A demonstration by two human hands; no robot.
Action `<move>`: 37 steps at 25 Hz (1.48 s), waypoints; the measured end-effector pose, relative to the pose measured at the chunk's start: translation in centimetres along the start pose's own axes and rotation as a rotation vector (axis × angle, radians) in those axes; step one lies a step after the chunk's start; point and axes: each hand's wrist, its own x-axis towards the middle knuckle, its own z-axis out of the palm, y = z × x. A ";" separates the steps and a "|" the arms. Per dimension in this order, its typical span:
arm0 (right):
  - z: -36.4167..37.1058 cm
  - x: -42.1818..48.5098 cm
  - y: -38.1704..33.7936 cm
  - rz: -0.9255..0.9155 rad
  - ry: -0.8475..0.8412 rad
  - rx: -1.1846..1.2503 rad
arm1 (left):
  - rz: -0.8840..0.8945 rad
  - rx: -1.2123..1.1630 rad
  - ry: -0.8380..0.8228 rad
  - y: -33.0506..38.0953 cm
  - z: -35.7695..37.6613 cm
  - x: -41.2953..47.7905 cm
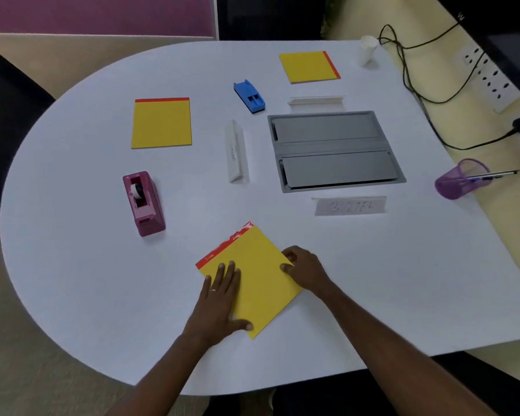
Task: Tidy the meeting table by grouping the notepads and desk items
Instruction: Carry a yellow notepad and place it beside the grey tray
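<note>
Three yellow notepads with red binding strips lie on the white table (72, 265). The nearest notepad (258, 274) sits turned at an angle at the front. My left hand (219, 301) rests flat on its left part, fingers straight. My right hand (303, 265) pinches its right edge with thumb and curled fingers. A second notepad (161, 123) lies at the left, a third notepad (309, 66) at the back. A magenta tape dispenser (143, 203) stands left of the hands. A blue stapler (249, 96) lies at the back middle.
Three white name plates: one (237, 151) in the middle, one (315, 100) behind the grey cable hatch (333, 150), one (350, 206) before it. A white paper cup (367, 51) stands at the back right. A purple mesh pen holder (461, 180) lies tipped at the right edge. Cables and a socket strip (490, 79) are beyond.
</note>
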 end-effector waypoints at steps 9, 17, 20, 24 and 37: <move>-5.2 -2.7 -0.6 -0.119 -0.158 0.457 | -0.344 -0.591 0.399 0.6 -1.6 1.7; -13.1 -5.2 2.2 -0.090 -0.116 0.740 | -0.507 -1.385 0.262 8.1 -4.4 3.1; -16.7 -5.4 4.7 -0.014 -0.020 0.854 | -0.400 -1.492 0.148 12.5 -6.0 5.3; -20.2 -5.9 8.0 0.032 0.049 1.277 | -0.338 -1.559 0.184 17.6 -8.8 10.5; -26.2 0.8 11.2 -0.033 0.355 1.433 | 0.065 -0.854 0.239 23.5 -13.4 29.5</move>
